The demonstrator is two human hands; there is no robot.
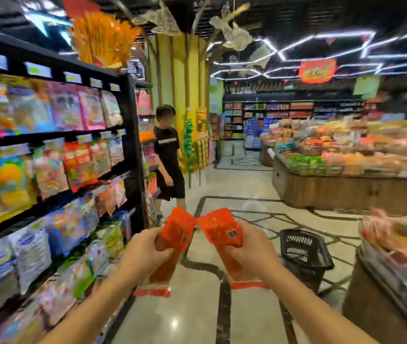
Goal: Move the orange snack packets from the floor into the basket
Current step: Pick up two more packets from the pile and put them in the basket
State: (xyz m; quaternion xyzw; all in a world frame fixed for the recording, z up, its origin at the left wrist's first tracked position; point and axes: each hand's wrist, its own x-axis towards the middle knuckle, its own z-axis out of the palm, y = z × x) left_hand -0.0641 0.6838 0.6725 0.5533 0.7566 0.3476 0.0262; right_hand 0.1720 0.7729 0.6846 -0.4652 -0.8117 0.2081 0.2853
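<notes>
I hold two orange snack packets up in front of me, side by side, their top corners almost touching. My left hand (145, 252) grips the left orange packet (176, 232) around its middle. My right hand (252, 249) grips the right orange packet (218, 227) the same way. Both packets hang down below the hands, printed backs with barcodes facing me. The black plastic basket (305, 252) stands on the floor to the right, just beyond my right hand and lower than the packets. Its inside looks dark, and I cannot tell what it holds.
A tall black shelf (48, 170) of snack bags runs along the left. A person in black (169, 155) stands ahead at the shelf's end. A wooden display island (346, 187) and a nearer wooden stand (383, 294) border the aisle on the right. Tiled floor (197, 306) lies between.
</notes>
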